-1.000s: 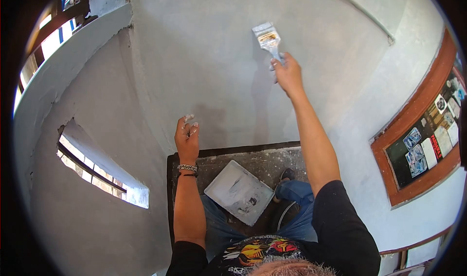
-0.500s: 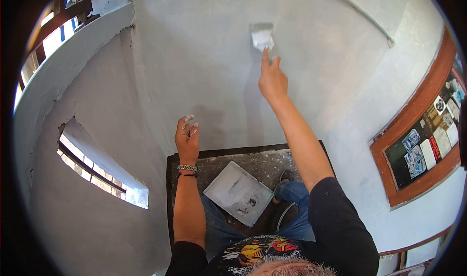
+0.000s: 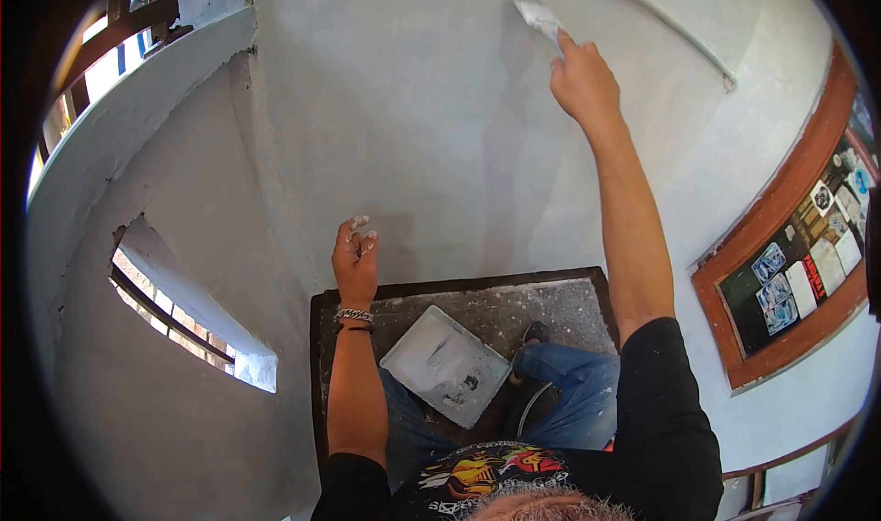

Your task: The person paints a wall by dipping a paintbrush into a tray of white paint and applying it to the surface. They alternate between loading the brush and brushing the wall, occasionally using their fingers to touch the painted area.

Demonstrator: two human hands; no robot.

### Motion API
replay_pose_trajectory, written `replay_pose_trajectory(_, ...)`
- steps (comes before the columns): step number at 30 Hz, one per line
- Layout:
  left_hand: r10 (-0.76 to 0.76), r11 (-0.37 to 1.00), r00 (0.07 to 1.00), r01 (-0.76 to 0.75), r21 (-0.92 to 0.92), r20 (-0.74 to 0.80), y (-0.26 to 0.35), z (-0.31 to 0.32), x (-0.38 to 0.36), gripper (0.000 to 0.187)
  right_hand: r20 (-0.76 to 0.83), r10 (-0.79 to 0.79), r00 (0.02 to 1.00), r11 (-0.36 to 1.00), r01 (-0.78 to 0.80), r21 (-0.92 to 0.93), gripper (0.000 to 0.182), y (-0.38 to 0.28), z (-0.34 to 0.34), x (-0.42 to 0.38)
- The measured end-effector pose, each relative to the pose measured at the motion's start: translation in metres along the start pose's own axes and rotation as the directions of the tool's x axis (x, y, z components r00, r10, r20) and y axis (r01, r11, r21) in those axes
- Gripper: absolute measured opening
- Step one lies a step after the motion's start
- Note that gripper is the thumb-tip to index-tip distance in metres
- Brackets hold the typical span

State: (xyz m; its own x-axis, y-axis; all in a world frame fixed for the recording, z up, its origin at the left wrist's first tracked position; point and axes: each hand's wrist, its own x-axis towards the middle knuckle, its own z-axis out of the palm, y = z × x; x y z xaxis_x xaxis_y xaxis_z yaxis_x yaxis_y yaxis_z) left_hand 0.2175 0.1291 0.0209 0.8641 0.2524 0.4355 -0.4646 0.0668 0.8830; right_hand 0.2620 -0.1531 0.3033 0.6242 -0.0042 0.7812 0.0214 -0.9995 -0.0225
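My right hand is closed round the handle of a wide flat paintbrush. White paint coats the brush's bristles, which are at the grey-white wall high in the view. Lower and to the left, my left hand is raised in front of the same wall with its fingers loosely bent and a gap between thumb and forefinger. Paint marks its fingertips, and nothing shows in it. Below that hand lies a paint-smeared, pale rectangular tray, tilted in the view between my legs.
A dark-edged, paint-spattered platform is below me. On the left, a grey wall has a narrow barred opening. A thin pipe runs along the wall at upper right. A brown frame with stickers on its dark panel stands at right.
My right hand and the paintbrush have moved up and to the right along the wall, and the brush now tilts to the left. My left hand has stayed almost in place.
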Motion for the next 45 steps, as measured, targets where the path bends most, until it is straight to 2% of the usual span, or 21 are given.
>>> replay_pose_trajectory(3,0.013,1.000,1.000,-0.013,-0.021,-0.007,-0.001,0.002,-0.001,0.023,-0.034,0.038,0.999,0.999,-0.038,0.004,0.053,-0.001,0.049,-0.007)
replay_pose_trajectory(7,-0.024,1.000,0.999,0.023,0.018,0.029,-0.002,-0.003,-0.003,0.025,0.109,0.020,0.994,1.000,-0.020,0.000,0.059,0.002,0.117,-0.078)
replay_pose_trajectory(11,-0.010,1.000,1.000,0.010,0.022,0.019,-0.003,-0.006,-0.005,0.026,0.325,0.042,0.945,0.993,-0.075,0.090,0.058,0.005,0.106,-0.137)
replay_pose_trajectory(14,0.007,1.000,1.000,-0.007,-0.024,-0.001,-0.006,-0.006,-0.001,0.027,0.208,0.022,0.978,0.986,-0.056,0.156,0.054,0.024,0.083,-0.139)
replay_pose_trajectory(18,-0.020,0.999,1.000,0.020,-0.028,0.003,-0.008,-0.002,-0.001,0.027,-0.010,0.122,0.992,0.987,-0.120,0.107,0.053,0.043,0.042,-0.072)
replay_pose_trajectory(21,-0.054,0.998,0.997,0.053,0.019,0.061,-0.001,-0.002,-0.002,0.026,-0.087,0.147,0.985,0.985,-0.139,0.101,0.053,0.053,0.047,-0.037)
replay_pose_trajectory(24,-0.054,0.998,0.998,0.055,-0.038,0.040,0.002,0.002,-0.003,0.025,0.040,0.110,0.993,0.993,-0.108,-0.053,0.058,0.060,0.087,-0.052)
replay_pose_trajectory(26,-0.041,0.999,0.998,0.041,-0.020,0.039,0.002,0.003,-0.003,0.025,0.138,0.086,0.987,0.994,-0.075,-0.078,0.058,0.059,0.107,-0.087)
replay_pose_trajectory(29,-0.020,1.000,1.000,0.020,-0.017,0.024,0.000,0.004,-0.004,0.025,0.314,0.115,0.942,0.992,-0.122,0.004,0.054,0.049,0.087,-0.126)
replay_pose_trajectory(32,-0.013,1.000,0.999,0.013,-0.003,0.032,-0.002,0.001,-0.002,0.025,0.312,0.044,0.949,0.999,-0.044,-0.006,0.040,0.052,0.057,-0.113)
replay_pose_trajectory(34,-0.023,1.000,0.999,0.024,-0.008,0.036,-0.002,0.001,-0.002,0.025,0.453,-0.020,0.892,0.998,0.048,-0.051,0.027,0.050,0.025,-0.071)
replay_pose_trajectory(36,-0.036,0.999,0.999,0.036,-0.035,0.021,0.001,0.004,-0.001,0.025,0.422,-0.097,0.901,0.976,0.168,-0.136,0.022,0.042,0.006,-0.027)
replay_pose_trajectory(40,-0.031,0.999,0.999,0.032,-0.007,0.037,-0.002,0.005,0.000,0.025,0.321,-0.088,0.943,0.932,0.192,-0.308,0.026,0.022,-0.026,0.063)
replay_pose_trajectory(43,-0.020,1.000,0.999,0.020,-0.010,0.025,-0.001,0.005,0.000,0.025,0.242,-0.076,0.967,0.933,0.155,-0.326,0.029,0.011,-0.060,0.082)
replay_pose_trajectory(45,-0.022,1.000,1.000,0.022,-0.018,0.017,0.000,0.004,0.000,0.025,0.168,-0.063,0.984,0.943,0.114,-0.312,0.031,0.004,-0.078,0.067)
